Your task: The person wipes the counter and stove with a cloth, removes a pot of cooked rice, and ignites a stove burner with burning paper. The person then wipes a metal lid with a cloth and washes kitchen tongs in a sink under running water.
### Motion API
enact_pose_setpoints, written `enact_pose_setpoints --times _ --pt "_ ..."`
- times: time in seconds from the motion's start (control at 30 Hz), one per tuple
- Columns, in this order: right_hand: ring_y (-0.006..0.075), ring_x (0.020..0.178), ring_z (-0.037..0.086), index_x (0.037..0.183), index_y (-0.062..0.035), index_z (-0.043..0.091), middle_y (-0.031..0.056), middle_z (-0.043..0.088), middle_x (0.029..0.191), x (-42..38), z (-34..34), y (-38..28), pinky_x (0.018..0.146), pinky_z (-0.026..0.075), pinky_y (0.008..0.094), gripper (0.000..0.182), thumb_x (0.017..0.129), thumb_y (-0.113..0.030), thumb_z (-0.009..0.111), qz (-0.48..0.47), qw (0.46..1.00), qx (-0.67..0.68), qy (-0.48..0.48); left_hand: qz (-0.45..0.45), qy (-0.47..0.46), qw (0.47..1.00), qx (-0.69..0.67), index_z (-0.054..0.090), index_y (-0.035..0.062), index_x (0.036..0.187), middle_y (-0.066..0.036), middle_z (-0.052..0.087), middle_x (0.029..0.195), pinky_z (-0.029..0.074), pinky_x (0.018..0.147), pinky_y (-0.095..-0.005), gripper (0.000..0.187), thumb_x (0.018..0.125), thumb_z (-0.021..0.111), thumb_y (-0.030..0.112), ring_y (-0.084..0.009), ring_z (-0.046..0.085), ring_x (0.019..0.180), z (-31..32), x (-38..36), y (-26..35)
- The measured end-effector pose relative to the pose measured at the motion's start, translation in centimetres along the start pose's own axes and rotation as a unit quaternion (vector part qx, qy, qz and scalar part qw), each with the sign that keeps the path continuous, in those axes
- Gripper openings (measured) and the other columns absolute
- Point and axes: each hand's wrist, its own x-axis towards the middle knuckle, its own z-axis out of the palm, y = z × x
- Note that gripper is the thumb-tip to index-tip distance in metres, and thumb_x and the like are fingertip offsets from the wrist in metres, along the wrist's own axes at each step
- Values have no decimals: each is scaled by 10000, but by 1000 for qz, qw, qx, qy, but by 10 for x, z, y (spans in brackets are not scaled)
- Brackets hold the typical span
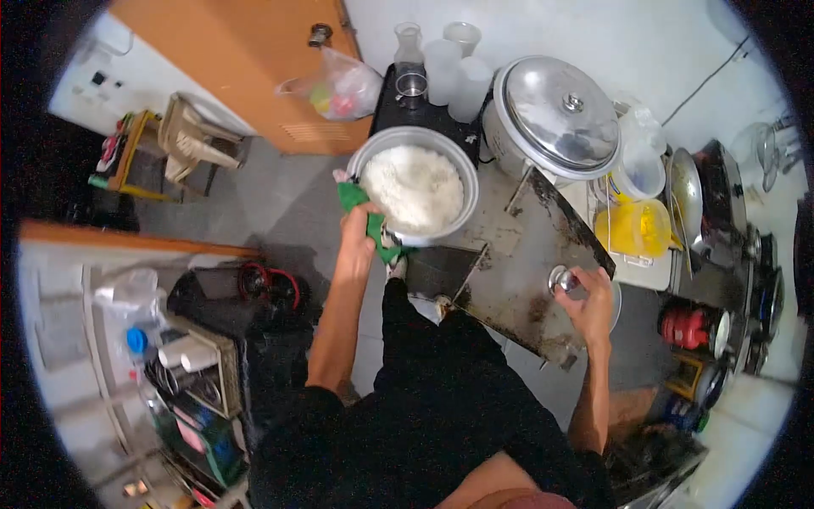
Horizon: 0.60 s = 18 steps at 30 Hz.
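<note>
My left hand (359, 227) is closed on a green cloth (379, 233) against the near left rim of a round metal pot (469, 204). White rice (413, 188) fills much of the pot, whose far side lies by a black stand. On the right, my right hand (585, 295) has its fingers closed round a small round metal piece (561, 280) at the right part of the worn metal table (509, 297). A pale round edge shows just right of that hand; the rest of it is hidden.
A large lidded cooker (564, 114) stands beyond the table. Translucent jugs (445, 72) are on the black stand (390, 110). A yellow tub (636, 229) and a pan (685, 199) are at the right, a plastic bag (343, 89) by the orange door (254, 59).
</note>
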Motion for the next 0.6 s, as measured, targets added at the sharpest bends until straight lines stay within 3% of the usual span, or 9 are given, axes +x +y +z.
enact_pose_setpoints --times 0.1,0.2,0.23,0.27,0.3,0.4,0.47,0.6 --pt "328 728 583 882 42 626 174 629 779 -34 -14 -37 915 371 452 336 611 -117 746 25 1000 3 -6 -3 -35 999 24 537 26 814 -70 527 705 439 518 -305 174 647 569 -12 -205 527 585 -10 -4 4" --pt "337 715 576 884 38 624 184 620 772 -69 -41 -51 851 390 453 342 606 -116 749 8 1000 15 8 -1 -26 999 34 543 35 810 -65 537 706 435 508 -310 160 655 581 25 -210 530 585 -2 -53 4" --pt "334 714 568 882 35 624 181 618 770 -16 -23 -64 820 402 440 341 602 -115 749 17 1000 6 -17 -71 -11 997 9 550 10 818 -83 550 725 463 525 -319 157 665 580 10 -221 553 606 12 -5 13" --pt "331 713 559 880 32 625 177 617 769 -9 -19 -67 788 414 428 340 598 -113 750 21 999 17 -24 -115 0 993 -5 558 -15 827 -100 563 744 492 542 -328 154 674 579 -5 -232 576 627 17 -1 14" --pt "322 729 541 879 32 626 169 617 771 -2 -17 -67 717 428 406 348 590 -114 753 21 999 9 -36 -108 -44 992 -36 555 -14 870 -103 574 775 508 570 -334 198 679 596 15 -234 586 663 23 -5 12" --pt "318 742 523 872 31 627 163 614 764 9 -12 -57 672 430 390 349 584 -120 755 39 998 33 -42 -134 -46 990 5 552 -2 893 -99 581 796 506 567 -336 231 674 615 27 -230 591 679 20 3 -23" --pt "317 747 527 864 28 632 163 611 763 35 -9 -66 671 434 393 346 584 -133 756 49 997 30 -56 -145 -33 989 -4 557 8 901 -84 584 793 503 557 -330 229 689 635 47 -220 590 655 35 1 -34" --pt "313 700 537 824 26 631 158 599 696 43 -11 -54 670 441 401 309 607 -153 757 27 998 38 -48 -84 -68 992 60 580 23 925 -74 594 801 500 571 -321 226 753 678 132 -192 591 656 53 -40 -59"
